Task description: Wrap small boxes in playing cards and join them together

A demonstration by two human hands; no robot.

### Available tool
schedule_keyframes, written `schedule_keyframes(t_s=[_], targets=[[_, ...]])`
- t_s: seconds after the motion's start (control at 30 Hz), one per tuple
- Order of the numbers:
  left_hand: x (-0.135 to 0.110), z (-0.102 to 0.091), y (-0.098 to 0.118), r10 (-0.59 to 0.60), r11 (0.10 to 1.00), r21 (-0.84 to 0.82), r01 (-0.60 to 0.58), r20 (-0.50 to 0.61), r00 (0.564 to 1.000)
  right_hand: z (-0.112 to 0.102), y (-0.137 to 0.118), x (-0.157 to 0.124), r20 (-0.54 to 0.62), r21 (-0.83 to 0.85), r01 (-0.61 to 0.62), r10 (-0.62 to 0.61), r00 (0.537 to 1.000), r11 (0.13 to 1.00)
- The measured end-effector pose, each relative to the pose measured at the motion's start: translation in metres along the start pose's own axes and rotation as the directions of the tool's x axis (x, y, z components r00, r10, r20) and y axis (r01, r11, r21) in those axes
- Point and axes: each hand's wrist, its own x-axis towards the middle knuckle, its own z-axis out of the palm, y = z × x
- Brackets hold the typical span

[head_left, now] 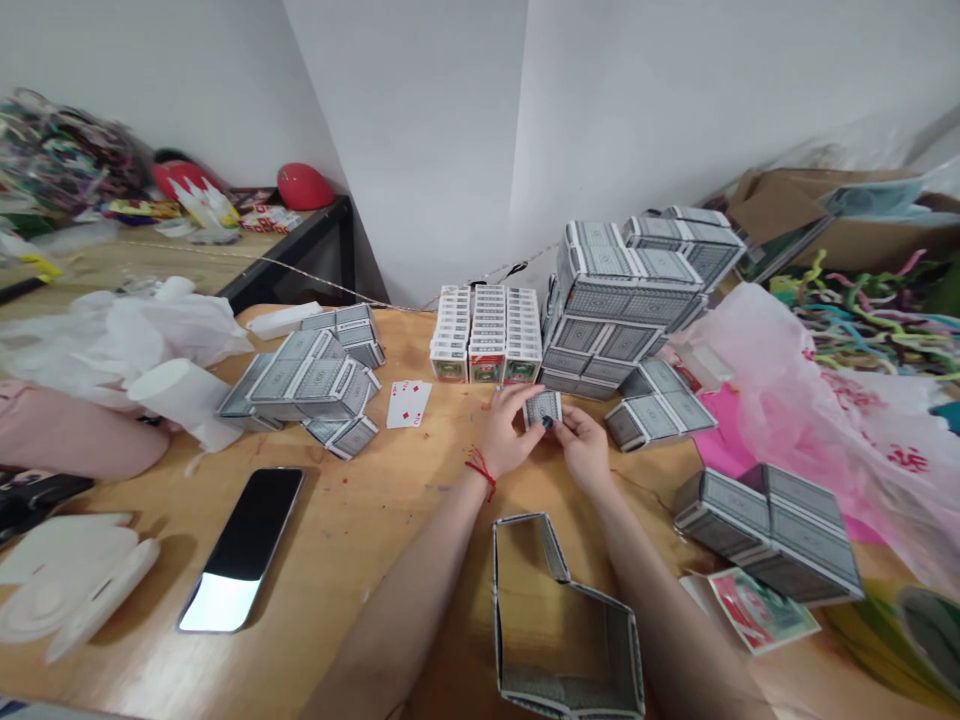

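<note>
Grey-backed playing-card piece [543, 404] held at a wooden counter [397, 530]

Head view. The left hand [508, 432], a red cord bracelet [481, 475] at its wrist, spreads index and thumb about the playing-card piece, the index reaching along its far side and the thumb at its near edge. The right hand [585, 448] pinches the near right corner with bent fingers. The piece lies between both hands, just before three columns of card boxes [487, 335]; whether it is one card or several cannot be told. Nearer the viewer, between the forearms, stands an open card frame [619, 645], stepped in outline.

To the right of the boxes rises a tall stack of card-covered blocks [626, 300], with a low block cluster [661, 412] before it and a stepped block [776, 535] nearer the viewer, beside a green and red printed packet [765, 608]. To the left, two face-up diamond cards [407, 406] overlap near a second block stack [307, 375]. A smartphone [244, 550] lies nearer the viewer, with a white roll [180, 395] and a pink cylindrical container [75, 432] toward the left edge.
</note>
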Motion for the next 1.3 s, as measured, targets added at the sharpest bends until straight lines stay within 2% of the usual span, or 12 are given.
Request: schedule_keyframes(t_s=[0.1,0.2,0.3,0.37,0.47,0.57,0.67,0.73,0.8,0.87,1.0,1.3], targets=[[0.0,0.006,-0.002,-0.182,0.983,-0.059,0.176,-0.119,0.976,0.006,-0.006,-0.004,0.066,0.094,-0.069,0.063,0.996,0.993],[-0.002,0.011,-0.004,-0.296,0.955,-0.021,0.295,-0.083,0.952,0.011,-0.01,-0.008,0.07,0.036,-0.069,0.066,0.995,0.997],[-0.003,0.011,-0.001,-0.271,0.962,0.031,0.271,0.004,0.963,0.013,-0.011,-0.01,-0.016,-0.116,-0.029,0.028,0.999,0.993],[-0.004,0.011,0.002,-0.24,0.971,0.026,0.239,0.05,0.97,0.012,-0.011,-0.011,-0.072,-0.192,-0.053,0.04,0.997,0.98],[-0.004,0.013,0.003,-0.24,0.969,-0.039,0.243,0.057,0.969,0.011,-0.012,-0.012,-0.129,-0.34,-0.056,0.013,0.992,0.939],[-0.002,0.017,0.0,-0.33,0.927,-0.17,0.335,0.062,0.942,0.011,-0.012,-0.013,-0.144,-0.533,0.024,-0.118,0.983,0.846],[-0.001,0.019,-0.004,-0.43,0.85,-0.26,0.457,0.158,0.889,0.012,-0.011,-0.014,-0.112,-0.655,0.073,-0.193,0.975,0.752],[0.0,0.019,-0.004,-0.445,0.859,-0.22,0.462,0.125,0.887,0.013,-0.011,-0.014,-0.082,-0.697,0.1,-0.217,0.973,0.71],[0.0,0.02,-0.002,-0.414,0.902,-0.12,0.414,0.027,0.91,0.013,-0.01,-0.014,-0.05,-0.711,0.127,-0.231,0.972,0.692],[0.0,0.02,0.0,-0.371,0.928,-0.026,0.37,-0.032,0.928,0.013,-0.01,-0.014,-0.038,-0.699,0.136,-0.227,0.973,0.702],[-0.002,0.019,0.004,-0.327,0.943,0.058,0.329,-0.031,0.944,0.014,-0.012,-0.013,-0.075,-0.627,0.073,-0.153,0.985,0.775],[-0.005,0.016,0.009,-0.268,0.959,0.079,0.272,-0.061,0.962,0.021,-0.013,-0.017,-0.145,-0.43,-0.01,-0.058,0.988,0.903]])
